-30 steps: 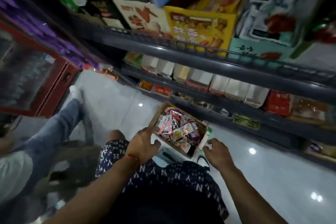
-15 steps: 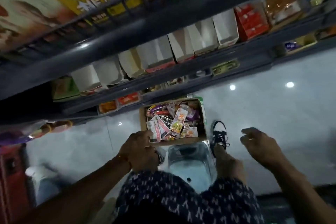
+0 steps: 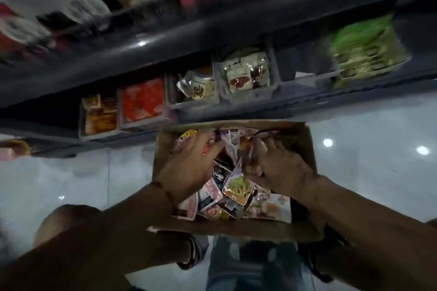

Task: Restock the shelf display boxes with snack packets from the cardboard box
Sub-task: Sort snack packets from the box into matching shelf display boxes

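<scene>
Basically you're early: both hands, left [image 3: 191, 168] and right [image 3: 276, 170], are down in the box [image 3: 307, 149] on the floor below the trays [image 3: 248, 78], fingers curled among packets [image 3: 238, 188], grip unclear, box full, trays part-stocked.

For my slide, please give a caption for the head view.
Both hands, left and right, dig among snack packets in the cardboard box.

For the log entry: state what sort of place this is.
Most likely a small grocery or snack shop aisle. Dark metal shelves carry display boxes of packaged snacks, a cardboard box of mixed snack packets sits below them, and the floor is glossy tile reflecting ceiling lights.
</scene>
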